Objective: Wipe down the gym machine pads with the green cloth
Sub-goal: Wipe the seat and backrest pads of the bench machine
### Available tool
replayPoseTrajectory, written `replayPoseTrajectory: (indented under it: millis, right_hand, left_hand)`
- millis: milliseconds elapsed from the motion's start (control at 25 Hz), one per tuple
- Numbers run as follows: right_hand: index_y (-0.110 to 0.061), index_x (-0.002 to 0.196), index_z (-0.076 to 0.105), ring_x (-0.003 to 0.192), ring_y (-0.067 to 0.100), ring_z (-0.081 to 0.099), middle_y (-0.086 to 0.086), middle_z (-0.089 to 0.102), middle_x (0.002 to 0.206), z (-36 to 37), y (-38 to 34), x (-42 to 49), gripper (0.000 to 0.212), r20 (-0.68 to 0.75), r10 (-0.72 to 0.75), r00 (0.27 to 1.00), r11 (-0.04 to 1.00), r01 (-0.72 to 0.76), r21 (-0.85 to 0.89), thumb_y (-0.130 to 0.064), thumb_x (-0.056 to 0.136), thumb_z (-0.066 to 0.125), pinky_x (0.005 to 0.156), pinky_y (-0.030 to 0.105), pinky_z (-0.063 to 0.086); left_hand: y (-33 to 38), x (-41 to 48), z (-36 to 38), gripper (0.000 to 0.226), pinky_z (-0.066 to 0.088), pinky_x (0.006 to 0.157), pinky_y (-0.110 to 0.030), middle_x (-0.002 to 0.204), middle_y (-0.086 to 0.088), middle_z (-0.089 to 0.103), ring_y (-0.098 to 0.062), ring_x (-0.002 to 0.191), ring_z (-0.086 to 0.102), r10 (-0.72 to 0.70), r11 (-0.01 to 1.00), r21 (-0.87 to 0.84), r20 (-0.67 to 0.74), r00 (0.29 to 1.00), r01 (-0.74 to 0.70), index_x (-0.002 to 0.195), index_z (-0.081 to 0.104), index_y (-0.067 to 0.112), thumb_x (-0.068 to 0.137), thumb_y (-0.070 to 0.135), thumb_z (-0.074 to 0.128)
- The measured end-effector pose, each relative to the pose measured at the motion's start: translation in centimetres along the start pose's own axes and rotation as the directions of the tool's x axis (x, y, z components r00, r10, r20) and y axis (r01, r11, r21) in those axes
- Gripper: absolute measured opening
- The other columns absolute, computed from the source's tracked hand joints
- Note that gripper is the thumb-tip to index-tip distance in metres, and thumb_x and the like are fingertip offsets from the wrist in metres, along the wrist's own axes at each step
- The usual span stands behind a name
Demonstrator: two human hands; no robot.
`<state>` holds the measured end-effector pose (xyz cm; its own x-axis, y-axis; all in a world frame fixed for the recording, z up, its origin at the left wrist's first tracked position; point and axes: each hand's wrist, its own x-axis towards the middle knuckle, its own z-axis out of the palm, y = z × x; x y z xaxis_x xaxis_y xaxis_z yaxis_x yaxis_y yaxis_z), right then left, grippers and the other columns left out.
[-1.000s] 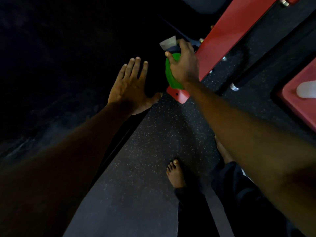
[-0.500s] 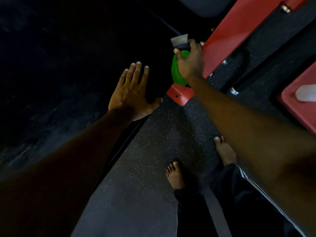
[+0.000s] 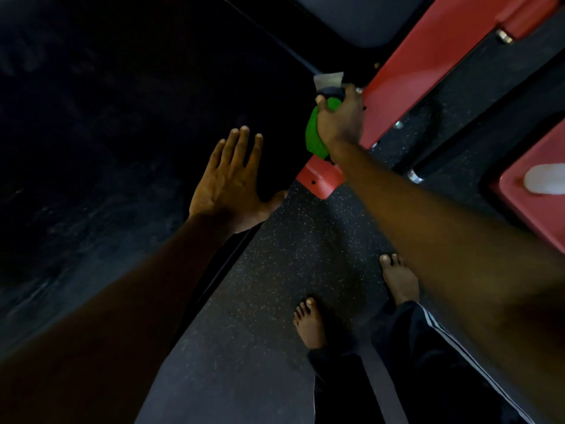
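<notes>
Speckled rubber flooring [image 3: 275, 286] runs beneath our bare feet [image 3: 308, 324], with a red frame [image 3: 428, 62] slanting across the upper right. Our left hand [image 3: 227, 185] lies flat on the big black pad [image 3: 122, 117], fingers straight and spread, holding nothing. Our right hand [image 3: 339, 120] is curled tight around the bunched green cloth [image 3: 313, 136], which sits at the pad's far edge, right beside the frame. A pale scrap [image 3: 328, 79] pokes out above our knuckles; we cannot tell what it is. The pad is too dark for us to say which stretches are already wiped. We judge the job far from finished: the broad face under our left palm needs passes, and a second pad [image 3: 351, 16] at the top looks untouched.
</notes>
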<state>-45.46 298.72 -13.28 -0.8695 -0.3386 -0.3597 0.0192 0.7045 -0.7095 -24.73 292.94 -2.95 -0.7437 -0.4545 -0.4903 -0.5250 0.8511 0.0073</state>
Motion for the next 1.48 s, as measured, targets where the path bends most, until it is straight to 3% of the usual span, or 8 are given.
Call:
replayPoseTrajectory:
  millis: [120, 360, 600, 720, 880, 1040, 1200, 1480]
  right_hand:
    - [-0.012, 0.135, 0.054, 0.125, 0.025, 0.056, 0.007, 0.054, 0.137, 0.1, -0.6, 0.7, 0.05, 0.02, 0.03, 0.999, 0.999, -0.029, -0.033, -0.031, 0.092, 0.069, 0.096, 0.029, 0.045]
    - [-0.012, 0.138, 0.05, 0.127, 0.022, 0.053, 0.006, 0.049, 0.142, -0.7, 0.2, -1.5, 0.051, 0.069, -0.069, 0.995, 0.997, 0.07, -0.016, -0.032, 0.094, 0.066, 0.094, 0.027, 0.041]
    - [-0.008, 0.139, 0.05, 0.128, 0.024, 0.052, 0.009, 0.052, 0.139, -0.6, -0.4, 1.2, 0.054, 0.073, 0.023, 0.997, 1.0, -0.024, 0.006, -0.032, 0.093, 0.067, 0.092, 0.018, 0.035]
    - [-0.01, 0.141, 0.048, 0.127, 0.025, 0.053, 0.009, 0.048, 0.141, -1.1, 0.3, -0.1, 0.057, 0.112, 0.049, 0.992, 0.997, -0.056, 0.061, -0.032, 0.092, 0.068, 0.097, 0.023, 0.041]
    - [-0.013, 0.139, 0.049, 0.122, 0.025, 0.055, 0.008, 0.048, 0.14, -1.2, 1.2, -2.4, 0.052, 0.097, 0.023, 0.995, 0.998, -0.028, 0.052, -0.031, 0.094, 0.067, 0.087, 0.022, 0.037]
    - [-0.013, 0.141, 0.046, 0.126, 0.028, 0.052, 0.009, 0.047, 0.143, -0.7, 0.6, -0.9, 0.054, 0.065, 0.067, 0.996, 0.998, -0.069, 0.017, -0.033, 0.095, 0.065, 0.093, 0.033, 0.044]
    - [-0.009, 0.14, 0.049, 0.128, 0.029, 0.052, 0.013, 0.052, 0.14, -0.7, 0.7, 1.9, 0.056, 0.059, 0.114, 0.992, 0.993, -0.114, -0.001, -0.032, 0.093, 0.067, 0.097, 0.031, 0.041]
    - [-0.013, 0.141, 0.046, 0.127, 0.029, 0.051, 0.009, 0.046, 0.143, -1.2, 0.7, -1.0, 0.051, 0.061, 0.05, 0.997, 0.999, -0.049, -0.014, -0.033, 0.096, 0.063, 0.093, 0.032, 0.043]
  left_hand:
    - [0.0, -0.1, -0.1, 0.102, -0.004, 0.125, -0.04, 0.167, -0.015, -0.008, -0.025, 0.155, -0.009, -0.004, 1.0, -0.016, 0.009, 1.0, 0.004, 0.16, -0.002, 0.012, 0.089, 0.08, 0.023]
    - [-0.1, -0.1, 0.1, 0.103, -0.006, 0.124, -0.038, 0.168, -0.013, -0.007, -0.024, 0.155, -0.008, -0.009, 1.0, -0.028, -0.008, 1.0, 0.008, 0.161, -0.001, 0.014, 0.088, 0.081, 0.027]
    - [-0.1, 0.2, -0.2, 0.102, -0.004, 0.125, -0.039, 0.167, -0.014, -0.008, -0.025, 0.155, -0.009, 0.001, 1.0, -0.03, 0.004, 1.0, -0.001, 0.16, -0.003, 0.014, 0.088, 0.08, 0.026]
    - [0.3, 0.2, -0.3, 0.104, -0.001, 0.125, -0.041, 0.167, -0.016, -0.004, -0.028, 0.155, -0.005, -0.015, 0.999, -0.038, 0.022, 1.0, 0.016, 0.16, 0.002, 0.011, 0.088, 0.077, 0.033]
    - [2.3, 2.2, -1.1, 0.099, 0.009, 0.125, -0.043, 0.166, -0.021, 0.009, -0.034, 0.154, 0.007, -0.055, 0.991, -0.12, 0.003, 0.999, 0.054, 0.158, 0.014, 0.004, 0.088, 0.063, 0.051]
    - [3.4, 6.0, -0.5, 0.106, 0.004, 0.125, -0.041, 0.167, -0.02, -0.001, -0.031, 0.155, -0.001, 0.039, 0.997, -0.064, 0.074, 0.997, -0.034, 0.159, 0.002, 0.001, 0.089, 0.064, 0.051]
    - [3.7, 6.5, 0.7, 0.102, 0.002, 0.125, -0.04, 0.166, -0.021, -0.001, -0.031, 0.155, -0.002, 0.049, 0.999, 0.002, 0.017, 0.999, -0.049, 0.158, 0.001, 0.0, 0.091, 0.064, 0.043]
    - [4.0, 6.2, 0.0, 0.099, -0.002, 0.124, -0.039, 0.167, -0.017, -0.007, -0.028, 0.155, -0.006, 0.078, 0.997, -0.022, 0.025, 0.997, -0.078, 0.16, -0.002, 0.008, 0.091, 0.063, 0.043]
